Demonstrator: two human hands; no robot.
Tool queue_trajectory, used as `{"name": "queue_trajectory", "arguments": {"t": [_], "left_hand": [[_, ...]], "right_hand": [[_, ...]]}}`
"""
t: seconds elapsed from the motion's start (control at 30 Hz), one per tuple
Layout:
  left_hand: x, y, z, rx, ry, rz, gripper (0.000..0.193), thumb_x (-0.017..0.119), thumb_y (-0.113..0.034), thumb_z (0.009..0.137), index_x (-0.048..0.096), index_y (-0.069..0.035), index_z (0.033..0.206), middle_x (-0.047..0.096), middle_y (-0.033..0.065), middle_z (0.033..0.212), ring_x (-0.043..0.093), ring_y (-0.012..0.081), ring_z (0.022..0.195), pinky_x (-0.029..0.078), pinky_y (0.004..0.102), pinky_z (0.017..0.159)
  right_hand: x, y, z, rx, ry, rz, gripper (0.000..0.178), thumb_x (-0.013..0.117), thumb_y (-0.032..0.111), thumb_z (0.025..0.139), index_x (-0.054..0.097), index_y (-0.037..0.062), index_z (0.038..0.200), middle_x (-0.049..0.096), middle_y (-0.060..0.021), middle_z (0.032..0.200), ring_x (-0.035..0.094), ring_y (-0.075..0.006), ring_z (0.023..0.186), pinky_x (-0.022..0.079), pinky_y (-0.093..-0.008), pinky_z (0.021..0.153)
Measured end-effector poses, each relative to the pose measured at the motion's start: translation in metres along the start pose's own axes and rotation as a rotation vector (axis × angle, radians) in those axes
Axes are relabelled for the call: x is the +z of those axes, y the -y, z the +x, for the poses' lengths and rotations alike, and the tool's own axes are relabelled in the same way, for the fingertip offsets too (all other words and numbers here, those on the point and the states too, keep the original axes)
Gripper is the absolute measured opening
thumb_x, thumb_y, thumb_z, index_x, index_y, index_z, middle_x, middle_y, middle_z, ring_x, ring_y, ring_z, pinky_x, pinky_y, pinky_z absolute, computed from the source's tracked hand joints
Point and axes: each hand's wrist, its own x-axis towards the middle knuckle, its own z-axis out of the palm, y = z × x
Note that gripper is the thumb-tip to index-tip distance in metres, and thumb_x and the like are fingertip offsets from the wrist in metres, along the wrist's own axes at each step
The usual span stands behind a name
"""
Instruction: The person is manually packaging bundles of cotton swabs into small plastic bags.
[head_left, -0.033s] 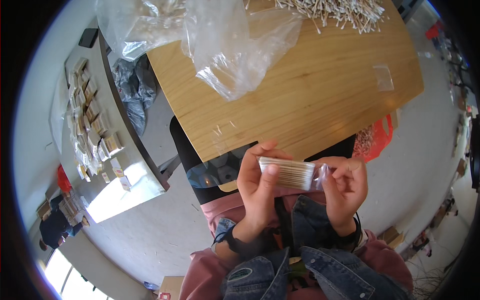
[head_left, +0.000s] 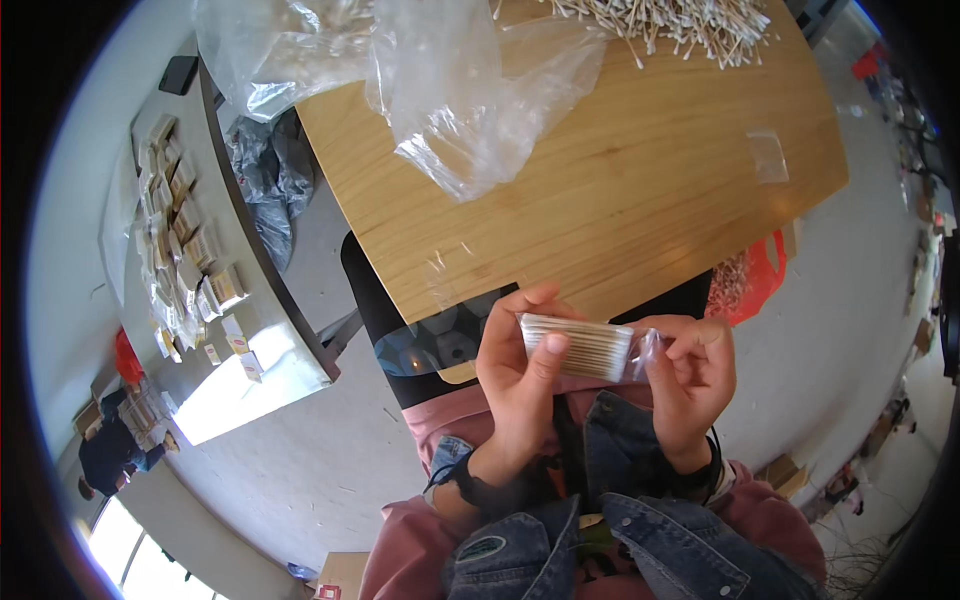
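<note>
Between my hands, just past the near edge of the table, is a clear bag packed with cotton swabs (head_left: 585,350) lying side by side. My left hand (head_left: 520,362) is closed round the bag's left end, its thumb pressing on the near face. At the other end my right hand (head_left: 692,368) pinches the loose, crumpled plastic of the bag between thumb and fingers. Farther off, a loose heap of cotton swabs (head_left: 690,25) lies at the far edge of the wooden table (head_left: 640,180).
A large clear plastic bag (head_left: 470,120) drapes over the table's far left. One flat clear packet (head_left: 768,156) lies at the right. Beneath the right edge hangs a red bag of swabs (head_left: 742,280). Several filled packs (head_left: 185,230) cover a side table, and a person (head_left: 110,455) is beyond it.
My left thumb has slid slightly to the right along the bag of swabs. Otherwise both hands stay where they were.
</note>
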Motion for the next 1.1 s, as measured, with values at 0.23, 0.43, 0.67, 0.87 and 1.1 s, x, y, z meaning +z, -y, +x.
{"name": "queue_trajectory", "arguments": {"t": [0.23,0.43,0.67,0.87,1.1], "left_hand": [[0.002,0.006,0.001,0.097,-0.008,-0.094,0.016,0.073,-0.013,0.090,0.065,0.001,0.096,0.064,0.0040,0.092,0.057,0.0098,0.082,0.045,0.0234,0.074],[0.012,-0.002,0.003,0.039,-0.122,0.048,0.043,0.054,-0.032,0.102,0.056,-0.002,0.071,0.054,0.0020,0.067,0.044,0.0073,0.062,0.031,0.0233,0.056],[0.012,-0.006,0.011,0.096,-0.144,0.146,0.046,0.047,-0.027,0.105,0.051,-0.004,0.065,0.051,0.0031,0.056,0.042,0.0077,0.048,0.029,0.0238,0.045],[0.010,0.001,0.011,0.150,-0.163,0.097,0.047,0.045,-0.026,0.106,0.047,-0.004,0.064,0.050,0.0045,0.054,0.041,0.0092,0.042,0.028,0.0241,0.040],[0.005,-0.006,0.005,0.166,-0.004,0.105,0.023,0.074,-0.017,0.090,0.057,-0.003,0.081,0.056,-0.0012,0.070,0.049,0.0046,0.063,0.037,0.0207,0.056]], "right_hand": [[0.001,-0.003,-0.007,-0.066,-0.009,0.013,0.016,0.057,-0.011,0.091,0.047,-0.0010,0.097,0.067,-0.0257,0.101,0.067,-0.0222,0.089,0.053,-0.0319,0.082],[0.003,0.000,-0.011,-0.197,0.033,-0.118,0.016,0.061,-0.012,0.087,0.052,-0.0028,0.097,0.069,-0.0260,0.097,0.069,-0.0252,0.086,0.055,-0.0319,0.076],[0.004,0.009,-0.008,-0.335,0.083,-0.370,0.018,0.068,-0.012,0.079,0.060,-0.0003,0.091,0.073,-0.0195,0.087,0.072,-0.0265,0.076,0.058,-0.0307,0.068],[0.005,0.010,-0.009,-0.337,0.110,-0.370,0.018,0.069,-0.011,0.080,0.062,-0.0003,0.092,0.072,-0.0201,0.088,0.072,-0.0270,0.077,0.058,-0.0309,0.067],[0.003,-0.001,-0.016,-0.153,0.007,-0.005,0.018,0.060,-0.011,0.089,0.051,-0.0040,0.103,0.065,-0.0241,0.101,0.067,-0.0234,0.089,0.055,-0.0308,0.080]]}}
